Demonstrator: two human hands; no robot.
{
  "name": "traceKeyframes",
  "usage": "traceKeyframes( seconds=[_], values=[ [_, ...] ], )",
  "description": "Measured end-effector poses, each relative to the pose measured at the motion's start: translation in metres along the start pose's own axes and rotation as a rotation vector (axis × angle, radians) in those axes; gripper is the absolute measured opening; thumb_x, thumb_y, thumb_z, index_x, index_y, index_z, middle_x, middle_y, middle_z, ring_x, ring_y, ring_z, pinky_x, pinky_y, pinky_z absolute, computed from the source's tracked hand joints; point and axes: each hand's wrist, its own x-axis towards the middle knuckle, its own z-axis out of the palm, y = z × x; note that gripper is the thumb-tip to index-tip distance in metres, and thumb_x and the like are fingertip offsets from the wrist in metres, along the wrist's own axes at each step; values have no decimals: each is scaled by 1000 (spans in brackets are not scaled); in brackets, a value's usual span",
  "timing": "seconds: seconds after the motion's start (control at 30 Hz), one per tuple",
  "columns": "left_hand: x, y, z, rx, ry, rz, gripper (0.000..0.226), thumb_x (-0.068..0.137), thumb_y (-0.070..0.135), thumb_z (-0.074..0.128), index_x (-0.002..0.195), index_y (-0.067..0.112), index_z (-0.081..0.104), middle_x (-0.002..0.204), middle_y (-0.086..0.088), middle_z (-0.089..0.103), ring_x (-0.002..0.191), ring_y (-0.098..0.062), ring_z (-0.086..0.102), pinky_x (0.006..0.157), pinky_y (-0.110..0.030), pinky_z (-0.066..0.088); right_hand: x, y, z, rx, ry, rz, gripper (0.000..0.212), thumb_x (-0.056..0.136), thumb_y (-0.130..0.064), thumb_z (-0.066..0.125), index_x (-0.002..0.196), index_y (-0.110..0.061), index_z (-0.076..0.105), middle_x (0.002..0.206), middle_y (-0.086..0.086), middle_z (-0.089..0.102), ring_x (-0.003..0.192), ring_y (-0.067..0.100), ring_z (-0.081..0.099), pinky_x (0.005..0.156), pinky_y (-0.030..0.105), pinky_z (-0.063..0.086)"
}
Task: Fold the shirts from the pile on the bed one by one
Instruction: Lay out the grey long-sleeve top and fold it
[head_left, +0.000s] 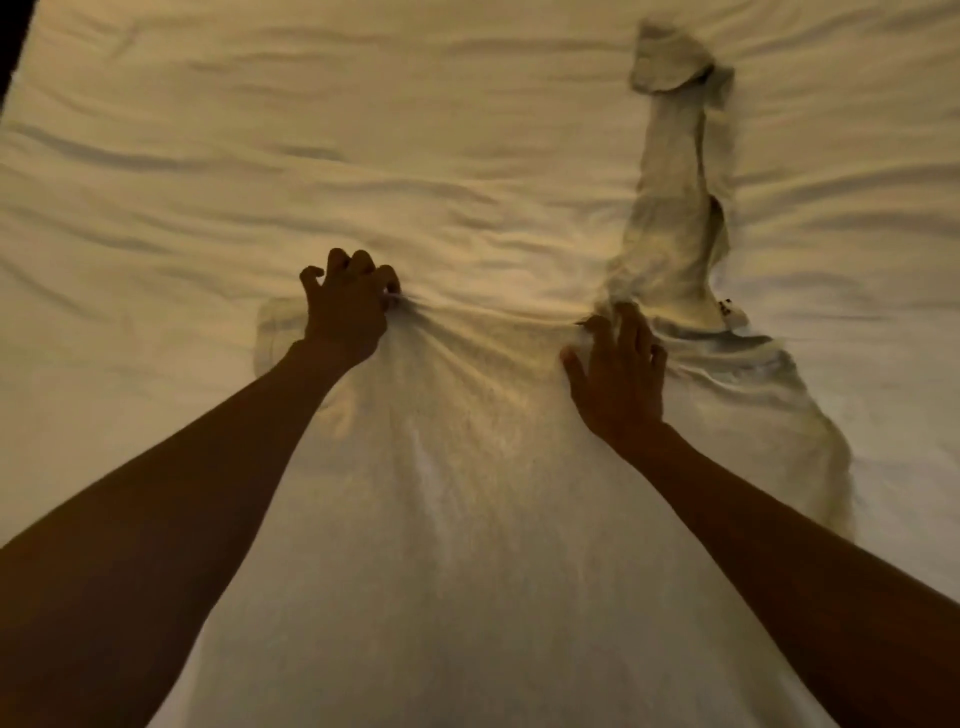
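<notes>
A white long-sleeved shirt (457, 493) lies spread on the bed, its body running from the bottom edge up to the middle. One sleeve (675, 197) stretches away at the upper right, its cuff folded over at the far end. My left hand (345, 306) pinches the cloth at the shirt's left shoulder, and creases fan out from the pinch. At the right shoulder, near the collar, my right hand (621, 374) lies on the cloth with fingers spread and fairly straight. The left sleeve (270, 332) shows only as a short bunched bit beside my left wrist.
The cream bed sheet (260, 156) is wrinkled and fills nearly the whole view. A dark strip at the top left marks the bed's edge (13, 47). No pile of other shirts is in view.
</notes>
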Motion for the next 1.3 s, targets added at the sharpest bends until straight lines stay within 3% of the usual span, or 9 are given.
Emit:
traceKeyframes(
  seconds=[0.2, 0.43, 0.53, 0.67, 0.77, 0.97, 1.13, 1.23, 1.3],
  values=[
    [-6, -19, 10, -19, -86, -151, 29, 92, 27, 59, 120, 23, 56, 131, -9, 46, 132, -34, 34, 108, -62, 21, 25, -37, -5, 32, -42, -338, 38, 99, -32, 52, 131, -13, 53, 141, 12, 47, 128, 34, 43, 104, 48, 34],
    [11, -59, -4, -63, -84, -241, 20, 102, 22, 45, 118, 13, 53, 113, -14, 62, 118, -36, 46, 102, -54, 31, 78, -66, -14, -140, -327, -175, 27, 97, -45, 52, 109, -21, 58, 110, 4, 64, 108, 29, 56, 98, 44, 32],
    [1, -65, -3, -305, -150, -303, 30, 100, 41, 49, 119, 20, 59, 123, -11, 58, 124, -36, 43, 104, -53, 34, 69, -70, -8, -74, -301, -38, 29, 96, -33, 49, 117, -14, 56, 117, 11, 60, 114, 34, 53, 99, 47, 35],
    [-20, -68, 2, -314, -180, -330, 26, 91, 33, 58, 116, 30, 61, 123, -3, 54, 127, -32, 39, 108, -55, 30, 50, -85, -6, -112, -62, -48, 30, 85, -11, 52, 115, -7, 52, 113, 15, 52, 105, 35, 49, 84, 44, 38],
    [-24, -71, 9, -207, -29, -331, 15, 93, 28, 59, 107, 25, 65, 116, -4, 59, 123, -34, 40, 103, -54, 31, 40, -104, -2, 37, 101, -153, 34, 77, 1, 49, 110, -7, 52, 107, 15, 50, 95, 32, 49, 75, 39, 39],
    [-25, -73, 18, -83, 238, -321, 28, 89, 11, 56, 111, 27, 64, 124, -5, 50, 126, -32, 40, 105, -55, 27, 17, -133, 11, 215, 52, -262, 25, 87, -5, 53, 112, -9, 50, 103, 9, 50, 78, 26, 53, 58, 34, 39],
    [-59, -75, 27, -173, 402, -258, 31, 98, 23, 48, 128, 20, 56, 135, -11, 49, 121, -34, 47, 86, -48, 44, -27, -141, 19, 315, 99, -451, 23, 92, -10, 56, 114, -13, 55, 113, 7, 53, 88, 21, 55, 70, 35, 46],
    [-91, -76, 51, -166, 252, 27, 49, 102, 35, 41, 149, 19, 42, 157, -11, 37, 142, -32, 36, 108, -49, 35, -53, -139, 39, 175, -42, -474, 36, 99, -33, 49, 131, -19, 51, 143, 8, 44, 124, 26, 46, 100, 45, 41],
    [-107, -84, 64, -120, 86, 43, 61, 102, 52, 30, 158, 29, 23, 166, -4, 18, 152, -25, 18, 119, -52, 20, -61, -134, 53, 115, -150, -418, 51, 101, -51, 36, 148, -29, 36, 162, 3, 21, 147, 23, 21, 117, 50, 20]
  ],
)
